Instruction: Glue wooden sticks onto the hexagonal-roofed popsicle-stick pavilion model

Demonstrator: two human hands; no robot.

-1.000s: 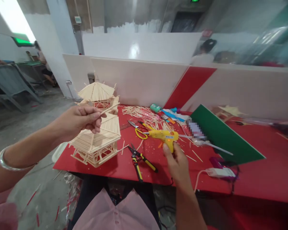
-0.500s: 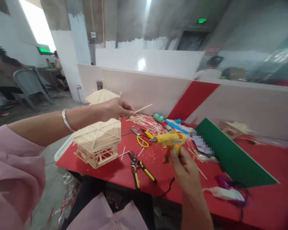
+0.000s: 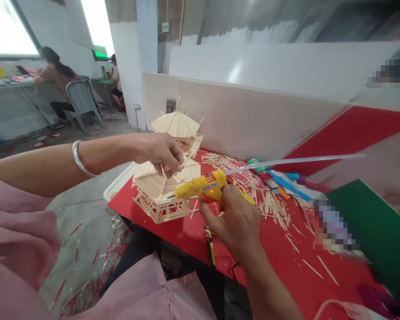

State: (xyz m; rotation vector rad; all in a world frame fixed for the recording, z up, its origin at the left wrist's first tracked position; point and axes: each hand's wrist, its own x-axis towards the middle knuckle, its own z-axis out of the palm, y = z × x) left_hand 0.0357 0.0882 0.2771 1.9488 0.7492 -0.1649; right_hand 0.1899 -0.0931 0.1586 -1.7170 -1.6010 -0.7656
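Red table (image 3: pixel 286 271) | left hand (image 3: pixel 162 153) pinching thin stick (image 3: pixel 188 158), pointing far-right, above near stick model (image 3: pixel 155 183) | right hand (image 3: pixel 235 215) gripping glue gun (image 3: pixel 200 186) near-right of it, nozzle leftward

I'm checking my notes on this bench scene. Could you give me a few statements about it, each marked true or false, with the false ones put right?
1. The right hand holds a yellow glue gun. True.
2. The left hand holds nothing. False: it pinches a thin pale stick.
3. The silver bracelet is worn on the right wrist. False: it is on the left.
4. A clear glue stick juts from the rear of the yellow glue gun. True.
5. The green board is left of the nearer stick model. False: it is to the right.
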